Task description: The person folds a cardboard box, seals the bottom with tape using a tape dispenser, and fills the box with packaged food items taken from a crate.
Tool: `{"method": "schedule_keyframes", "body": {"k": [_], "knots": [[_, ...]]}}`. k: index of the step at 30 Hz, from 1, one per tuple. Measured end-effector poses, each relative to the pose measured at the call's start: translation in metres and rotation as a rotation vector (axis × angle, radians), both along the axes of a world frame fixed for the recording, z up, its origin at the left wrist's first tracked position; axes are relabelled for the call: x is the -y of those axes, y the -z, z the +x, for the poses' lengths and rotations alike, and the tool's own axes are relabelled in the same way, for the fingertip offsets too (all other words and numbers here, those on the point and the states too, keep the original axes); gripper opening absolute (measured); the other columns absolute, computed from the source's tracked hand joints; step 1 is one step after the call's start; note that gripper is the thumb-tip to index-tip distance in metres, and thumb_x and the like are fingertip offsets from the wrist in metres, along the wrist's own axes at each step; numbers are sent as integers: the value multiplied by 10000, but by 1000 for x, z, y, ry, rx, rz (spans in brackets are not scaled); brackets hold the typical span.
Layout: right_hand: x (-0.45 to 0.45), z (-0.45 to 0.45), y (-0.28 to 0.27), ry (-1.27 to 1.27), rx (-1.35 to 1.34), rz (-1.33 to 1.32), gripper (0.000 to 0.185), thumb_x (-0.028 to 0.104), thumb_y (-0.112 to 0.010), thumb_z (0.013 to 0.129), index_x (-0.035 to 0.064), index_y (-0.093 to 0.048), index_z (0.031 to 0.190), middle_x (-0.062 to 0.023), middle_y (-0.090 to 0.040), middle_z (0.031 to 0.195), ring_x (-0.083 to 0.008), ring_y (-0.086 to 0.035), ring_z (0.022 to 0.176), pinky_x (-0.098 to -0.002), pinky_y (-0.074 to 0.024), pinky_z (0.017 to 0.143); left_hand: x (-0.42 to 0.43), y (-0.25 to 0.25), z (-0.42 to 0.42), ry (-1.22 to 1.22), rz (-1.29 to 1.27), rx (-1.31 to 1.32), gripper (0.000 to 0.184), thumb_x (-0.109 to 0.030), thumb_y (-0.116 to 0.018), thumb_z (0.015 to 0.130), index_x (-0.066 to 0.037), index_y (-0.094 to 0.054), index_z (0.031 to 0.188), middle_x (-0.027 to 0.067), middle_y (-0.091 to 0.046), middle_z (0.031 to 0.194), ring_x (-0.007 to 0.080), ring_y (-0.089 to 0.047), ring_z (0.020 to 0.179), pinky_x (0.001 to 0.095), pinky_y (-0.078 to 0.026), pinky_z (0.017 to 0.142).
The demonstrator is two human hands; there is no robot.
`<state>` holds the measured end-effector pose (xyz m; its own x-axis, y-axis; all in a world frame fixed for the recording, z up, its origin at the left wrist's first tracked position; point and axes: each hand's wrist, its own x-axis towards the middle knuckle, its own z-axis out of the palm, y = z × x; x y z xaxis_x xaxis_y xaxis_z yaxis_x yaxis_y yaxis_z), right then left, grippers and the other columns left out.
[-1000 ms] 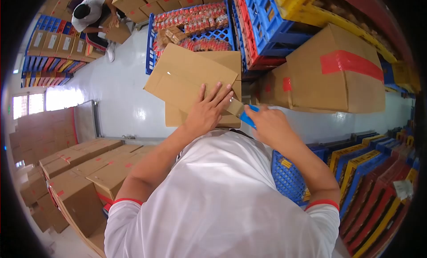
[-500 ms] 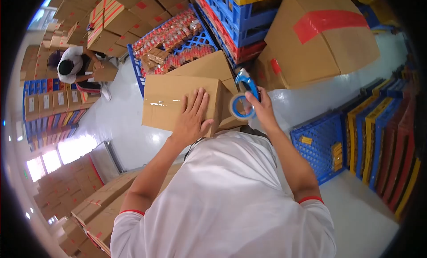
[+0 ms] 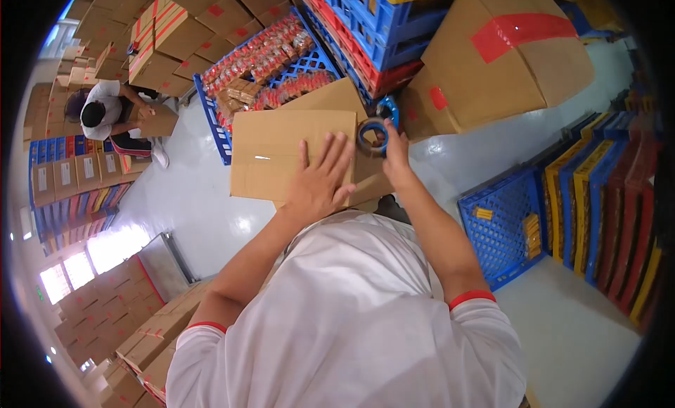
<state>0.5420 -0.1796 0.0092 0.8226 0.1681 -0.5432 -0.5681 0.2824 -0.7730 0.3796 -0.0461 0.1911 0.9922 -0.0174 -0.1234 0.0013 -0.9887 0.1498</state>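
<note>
A brown cardboard box [image 3: 264, 137] lies in front of me, with a shiny strip of clear tape along its upper face. My left hand [image 3: 320, 176] rests flat on that face near its right edge, fingers spread. Just off the box's right side, my right hand [image 3: 396, 151] is closed around a blue tape dispenser [image 3: 389, 112] that carries a roll of tape [image 3: 372, 137]. Fingers hide part of the dispenser's handle. Under and behind the box, more cardboard [image 3: 327, 97] shows.
Behind the box stands a blue crate [image 3: 218, 137] of red-wrapped packets. A large taped carton [image 3: 492, 70] and stacked crates [image 3: 383, 35] rise at back right. Another blue crate [image 3: 496, 228] sits at right. At left a co-worker [image 3: 105, 112] handles a carton.
The tape dispenser and my right hand have moved up and slightly left, along the box's right side. The box now lies flatter to view, my left hand still on it.
</note>
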Motion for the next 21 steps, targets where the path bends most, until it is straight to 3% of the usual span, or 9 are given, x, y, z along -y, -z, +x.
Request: {"method": "schedule_keyframes", "body": {"k": [3,6,8,9,10,11,13,14,21], "knots": [[-12,27,-65,-60,-58,3,497,307,-772,944,2,-532,1254,-80,-630,958,-141,-622,726,-303,-526,623,-38,6,-28,175,-173,-2,739,-521,-503,1022,-203,-281,1652,134,-216,1717,346,-164,1594,675,-106,1230],[0,18,-153,-177,134,52,527,275,-766,949,-1,-514,1321,-84,-635,1043,-146,-633,732,-290,-528,666,-104,7,-80,-248,67,24,804,-483,-607,983,-219,-261,1659,185,-185,1716,363,-172,1589,630,-116,1244],[6,-3,-196,-366,572,-197,555,239,-787,926,17,-508,1351,-111,-644,1105,-204,-668,771,-317,-547,714,-137,12,-105,-459,169,0,857,-475,-646,964,-184,-244,1663,210,-178,1712,380,-188,1580,577,-146,1260],[6,-15,-205,-386,574,-196,555,239,-787,926,17,-508,1351,-111,-644,1105,-204,-668,771,-317,-547,714,-151,18,-112,-587,-153,143,900,-431,-686,946,-143,-225,1664,218,-207,1702,373,-219,1572,512,-179,1261],[3,-25,-213,-520,911,-330,582,197,-809,880,23,-513,1349,-129,-651,1109,-251,-682,804,-354,-555,728,-158,20,-114,-708,-478,298,945,-387,-725,928,-101,-206,1664,227,-237,1692,366,-250,1564,447,-212,1262],[1,-33,-218,-646,1255,-458,615,156,-832,834,30,-517,1347,-147,-658,1112,-298,-697,838,-391,-563,741,-162,23,-116,-732,-483,312,945,-387,-725,928,-101,-206,1664,227,-237,1692,366,-250,1564,447,-212,1262],[-2,-40,-219,-807,1384,-443,663,125,-843,779,33,-520,1351,-167,-656,1119,-337,-698,879,-417,-563,757,-164,20,-114,-688,-1214,187,991,-291,-766,901,-35,-179,1656,193,-338,1654,300,-313,1537,371,-254,1243],[-4,-42,-217,-949,1495,-432,714,94,-853,725,35,-523,1355,-186,-654,1127,-375,-698,919,-444,-563,774,-163,35,-118,-634,-1339,164,970,-232,-752,911,-76,-168,1670,142,-392,1632,228,-332,1515,366,-255,1238],[-12,-40,-223,-1050,1545,-507,723,69,-844,693,35,-531,1344,-182,-659,1104,-382,-698,917,-440,-569,768,-145,36,-129,-743,-1444,256,890,-246,-686,980,-164,-148,1684,107,-200,1730,238,-204,1584,364,-211,1251]]}}
